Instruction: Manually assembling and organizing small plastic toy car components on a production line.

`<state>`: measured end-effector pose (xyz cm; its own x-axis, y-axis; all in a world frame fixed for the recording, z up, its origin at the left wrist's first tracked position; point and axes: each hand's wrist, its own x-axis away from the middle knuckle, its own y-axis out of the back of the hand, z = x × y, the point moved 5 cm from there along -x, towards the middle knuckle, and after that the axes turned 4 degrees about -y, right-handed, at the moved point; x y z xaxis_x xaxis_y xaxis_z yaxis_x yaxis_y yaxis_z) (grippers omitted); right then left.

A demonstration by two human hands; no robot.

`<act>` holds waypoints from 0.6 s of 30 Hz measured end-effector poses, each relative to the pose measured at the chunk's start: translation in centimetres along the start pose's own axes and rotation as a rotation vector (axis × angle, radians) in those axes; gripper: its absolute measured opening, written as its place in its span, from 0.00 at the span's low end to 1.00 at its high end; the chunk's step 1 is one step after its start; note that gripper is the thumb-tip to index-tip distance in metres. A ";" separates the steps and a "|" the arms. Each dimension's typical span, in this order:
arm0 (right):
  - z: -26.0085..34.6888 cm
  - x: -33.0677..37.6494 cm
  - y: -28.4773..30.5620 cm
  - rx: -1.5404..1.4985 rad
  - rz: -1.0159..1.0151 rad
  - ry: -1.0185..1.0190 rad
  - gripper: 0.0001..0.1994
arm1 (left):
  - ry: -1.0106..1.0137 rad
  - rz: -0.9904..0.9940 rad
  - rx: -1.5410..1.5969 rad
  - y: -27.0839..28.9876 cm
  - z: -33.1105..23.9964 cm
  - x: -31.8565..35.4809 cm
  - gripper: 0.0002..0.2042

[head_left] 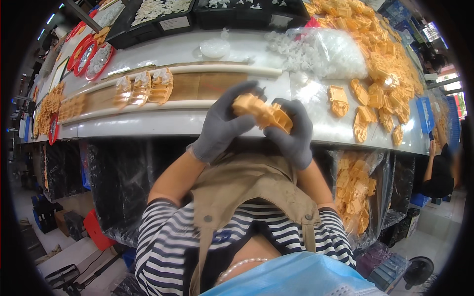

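Between my two grey-gloved hands I hold an orange-yellow molded plastic part (261, 112) above the table's front edge. My left hand (224, 121) wraps its left end, fingers over the top and thumb below. My right hand (295, 129) grips the right end, which has a hollow, boxy shape. Left of my hands, three similar orange parts (140, 88) with whitish clear pieces at their far ends stand in a row on a brown strip (212, 88) between two pale rails. To the right, loose orange parts (338, 101) lie on the white tabletop.
A large heap of orange parts (387, 64) covers the right side. A clear bag (340, 52) and loose small whitish pieces (291, 53) lie beside it. Black trays (163, 24) stand at the back. Red-rimmed round containers (98, 61) sit far left. Below the table hangs a bag of orange parts (353, 192).
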<state>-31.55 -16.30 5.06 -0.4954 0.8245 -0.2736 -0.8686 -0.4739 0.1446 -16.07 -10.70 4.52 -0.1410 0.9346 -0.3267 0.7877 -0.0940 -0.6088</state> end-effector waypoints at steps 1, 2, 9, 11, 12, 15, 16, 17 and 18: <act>0.9 -0.2 0.1 0.249 0.050 0.143 0.26 | 0.038 0.033 -0.138 0.0 -0.1 -0.1 0.24; 0.9 -0.3 0.2 0.242 0.050 0.136 0.26 | 0.077 0.067 -0.275 0.0 -0.2 0.0 0.23; 2.5 -0.1 0.4 0.328 0.019 0.472 0.26 | 0.057 0.121 -0.318 -0.9 -0.6 0.2 0.18; 2.3 0.2 0.6 0.407 -0.001 0.513 0.26 | 0.054 0.100 -0.345 -1.3 -0.5 0.6 0.18; 2.2 0.3 0.7 0.398 -0.016 0.532 0.26 | 0.042 0.078 -0.372 -1.4 -0.5 0.7 0.17; 1.8 0.7 1.1 0.344 -0.053 0.556 0.25 | 0.027 0.126 -0.363 -1.9 -0.2 0.6 0.19; 1.7 0.9 1.4 0.301 -0.074 0.558 0.25 | 0.026 0.125 -0.363 -2.3 -0.2 0.6 0.19; 1.8 0.9 1.6 0.302 -0.073 0.559 0.25 | 0.044 0.080 -0.269 -2.7 -0.3 0.5 0.20; 1.8 0.9 1.8 0.278 -0.077 0.528 0.23 | 0.065 0.037 -0.175 -2.8 -0.4 0.5 0.21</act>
<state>-33.62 -15.83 6.77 -0.4202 0.5542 -0.7185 -0.9074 -0.2614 0.3290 -18.12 -9.85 6.31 -0.0752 0.9522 -0.2960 0.8849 -0.0731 -0.4600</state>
